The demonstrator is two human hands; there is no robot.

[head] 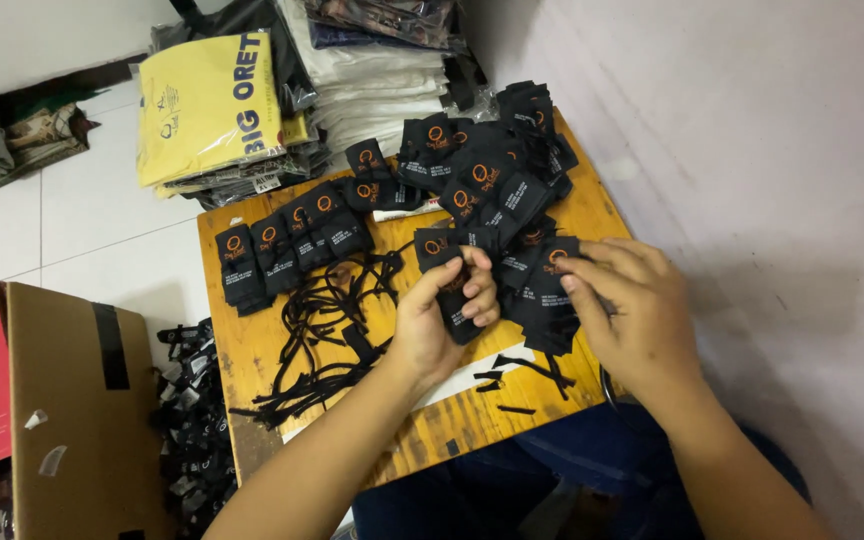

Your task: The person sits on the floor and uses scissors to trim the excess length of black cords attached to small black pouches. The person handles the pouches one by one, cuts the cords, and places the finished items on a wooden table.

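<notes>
1. Broadly, the scene is bounded by a pale wall on the right and a white tiled floor on the left.
2. A small wooden desk is set against the wall, with the person's blue-trousered legs seen under its near edge.
3. A brown cardboard box, taped in black, is stood on the floor to the left of the desk.
4. Stacks of folded garments in clear bags, topped by a yellow one, are piled on the floor just beyond the desk's far edge.
5. A large heap of black tags with orange round marks is spread over the far right part of the desk.
6. A tidy overlapping row of the same tags is laid along the far left part of the desk.
7. A tangle of black cords is strewn across the middle of the desk, just left of the hands.
8. The left hand is closed around one black tag, held upright above the desk's near right part, fingers curled over its top.
9. The right hand is held just beside it, fingers bent and resting on a small stack of tags; whether the stack is gripped cannot be told.
10. A few short black cord pieces are scattered on the desk below the hands.
</notes>
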